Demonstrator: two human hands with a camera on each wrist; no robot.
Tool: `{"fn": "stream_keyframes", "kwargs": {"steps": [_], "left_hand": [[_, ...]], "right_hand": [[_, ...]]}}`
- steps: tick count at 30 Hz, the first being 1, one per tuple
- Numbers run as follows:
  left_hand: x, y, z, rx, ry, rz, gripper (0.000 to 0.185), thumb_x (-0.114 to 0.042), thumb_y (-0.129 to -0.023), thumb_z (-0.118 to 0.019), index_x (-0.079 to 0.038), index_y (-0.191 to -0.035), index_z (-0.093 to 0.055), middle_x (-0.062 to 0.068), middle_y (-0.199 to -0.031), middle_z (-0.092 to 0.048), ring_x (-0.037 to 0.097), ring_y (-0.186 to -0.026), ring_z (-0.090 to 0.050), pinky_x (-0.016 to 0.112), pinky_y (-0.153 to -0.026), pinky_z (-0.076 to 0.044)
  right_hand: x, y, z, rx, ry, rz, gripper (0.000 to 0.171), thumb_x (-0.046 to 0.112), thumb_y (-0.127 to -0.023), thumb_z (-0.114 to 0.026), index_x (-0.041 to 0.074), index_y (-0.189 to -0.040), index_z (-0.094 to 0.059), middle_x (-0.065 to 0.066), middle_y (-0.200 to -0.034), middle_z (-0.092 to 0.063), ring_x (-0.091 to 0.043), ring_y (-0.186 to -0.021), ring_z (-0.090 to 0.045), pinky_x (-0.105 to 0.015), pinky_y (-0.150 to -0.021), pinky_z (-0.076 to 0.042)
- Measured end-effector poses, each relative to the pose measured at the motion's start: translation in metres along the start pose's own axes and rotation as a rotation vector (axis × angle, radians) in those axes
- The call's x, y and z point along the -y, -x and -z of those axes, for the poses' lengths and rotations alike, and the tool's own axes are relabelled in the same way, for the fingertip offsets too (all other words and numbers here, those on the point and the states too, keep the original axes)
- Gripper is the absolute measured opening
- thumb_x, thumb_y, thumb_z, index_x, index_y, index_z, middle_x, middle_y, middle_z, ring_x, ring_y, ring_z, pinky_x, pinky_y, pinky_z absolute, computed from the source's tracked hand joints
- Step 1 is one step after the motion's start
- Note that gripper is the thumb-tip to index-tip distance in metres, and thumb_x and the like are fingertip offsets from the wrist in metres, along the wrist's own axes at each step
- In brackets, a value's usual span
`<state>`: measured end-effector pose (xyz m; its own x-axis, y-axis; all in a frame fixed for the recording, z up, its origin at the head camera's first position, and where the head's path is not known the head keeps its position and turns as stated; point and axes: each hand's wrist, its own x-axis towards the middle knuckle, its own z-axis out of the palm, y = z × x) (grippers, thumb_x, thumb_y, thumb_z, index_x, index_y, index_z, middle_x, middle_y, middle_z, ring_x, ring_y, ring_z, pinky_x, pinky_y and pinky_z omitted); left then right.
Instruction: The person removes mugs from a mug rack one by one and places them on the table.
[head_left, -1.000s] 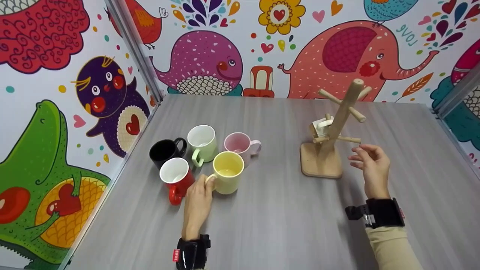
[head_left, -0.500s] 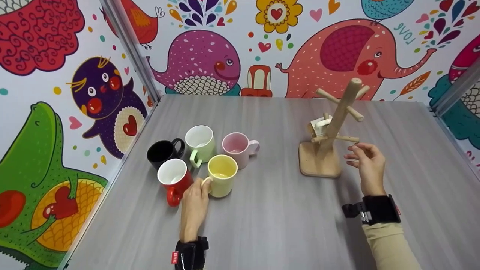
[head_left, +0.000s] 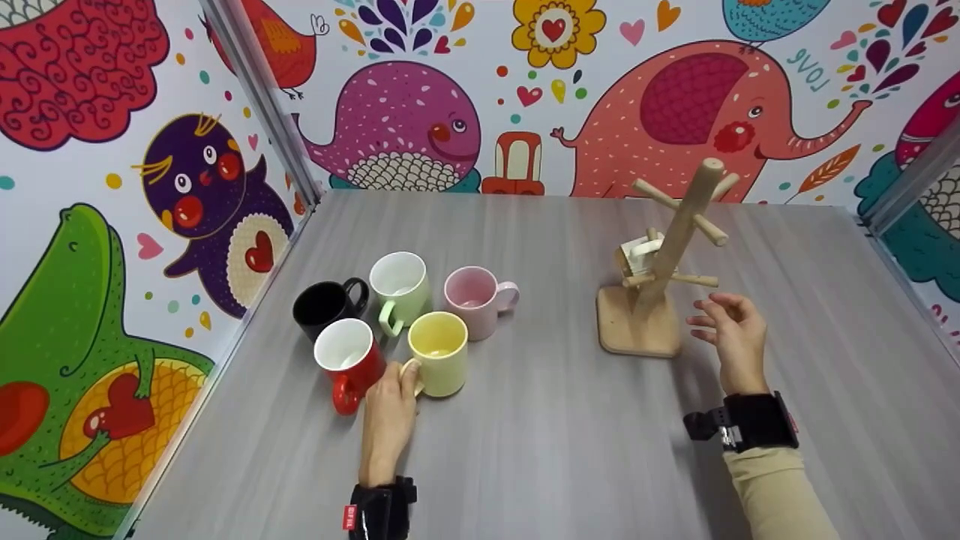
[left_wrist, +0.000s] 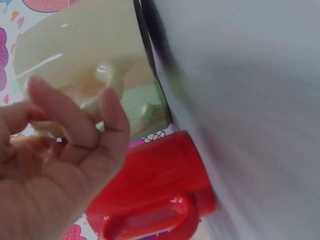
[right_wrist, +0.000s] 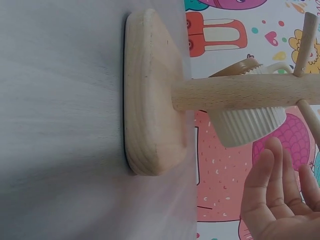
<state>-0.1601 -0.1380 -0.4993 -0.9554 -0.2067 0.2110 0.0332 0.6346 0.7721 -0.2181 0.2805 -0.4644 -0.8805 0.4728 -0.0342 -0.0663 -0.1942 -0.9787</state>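
Note:
My left hand (head_left: 388, 420) grips the handle of a yellow mug (head_left: 440, 367), its fingers curled at the handle in the left wrist view. The mug is upright, at or very near the table top. Just left of it stands a red mug (head_left: 352, 360), with its handle toward me. A wooden mug tree (head_left: 660, 277) on a square base stands to the right, and a white ribbed cup (right_wrist: 247, 125) hangs behind its post. My right hand (head_left: 735, 334) hovers beside the tree's lower peg, fingers loosely bent, holding nothing.
Behind the yellow mug are a black mug (head_left: 322, 311), a pale green mug (head_left: 405, 296) and a pink mug (head_left: 476, 304). Bare grey table (head_left: 547, 420) lies between the mugs and the tree. Printed panels (head_left: 420, 112) close off the back and left side.
My left hand has drawn the yellow mug a little left and toward me, away from the pink mug. The right hand has dropped slightly from the tree's lower peg.

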Motion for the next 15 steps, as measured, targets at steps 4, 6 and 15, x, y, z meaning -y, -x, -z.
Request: {"fn": "stream_keyframes", "kwargs": {"steps": [4, 6, 15], "left_hand": [[-0.0007, 0.0006, -0.0002, 0.049, 0.025, 0.045, 0.024, -0.018, -0.104, -0.058, -0.007, -0.083, -0.054, 0.002, -0.065, -0.053, 0.017, -0.057, -0.058, 0.036, -0.060, -0.043], [-0.0011, 0.0008, 0.0001, 0.067, 0.038, 0.067, 0.024, -0.018, -0.104, -0.058, -0.007, -0.084, -0.054, 0.002, -0.065, -0.053, 0.016, -0.057, -0.058, 0.035, -0.060, -0.043], [0.0019, 0.0020, 0.0013, 0.099, 0.082, 0.087, 0.022, -0.017, -0.105, -0.056, -0.004, -0.087, -0.055, 0.011, -0.073, -0.060, 0.016, -0.056, -0.060, 0.033, -0.059, -0.044]], "right_hand": [[-0.0006, -0.0008, -0.0007, -0.006, 0.022, 0.006, 0.008, -0.003, -0.099, -0.056, 0.001, -0.105, -0.052, 0.002, -0.079, -0.069, -0.012, -0.060, -0.067, -0.022, -0.057, -0.055], [-0.0013, -0.0006, -0.0010, -0.002, 0.036, 0.006, 0.008, -0.003, -0.100, -0.056, 0.001, -0.105, -0.052, 0.002, -0.080, -0.069, -0.011, -0.061, -0.067, -0.022, -0.058, -0.055], [-0.0039, -0.0024, 0.0009, 0.007, 0.063, -0.004, 0.009, 0.000, -0.100, -0.056, 0.000, -0.108, -0.051, 0.004, -0.080, -0.069, -0.010, -0.063, -0.068, -0.022, -0.060, -0.056]]}}
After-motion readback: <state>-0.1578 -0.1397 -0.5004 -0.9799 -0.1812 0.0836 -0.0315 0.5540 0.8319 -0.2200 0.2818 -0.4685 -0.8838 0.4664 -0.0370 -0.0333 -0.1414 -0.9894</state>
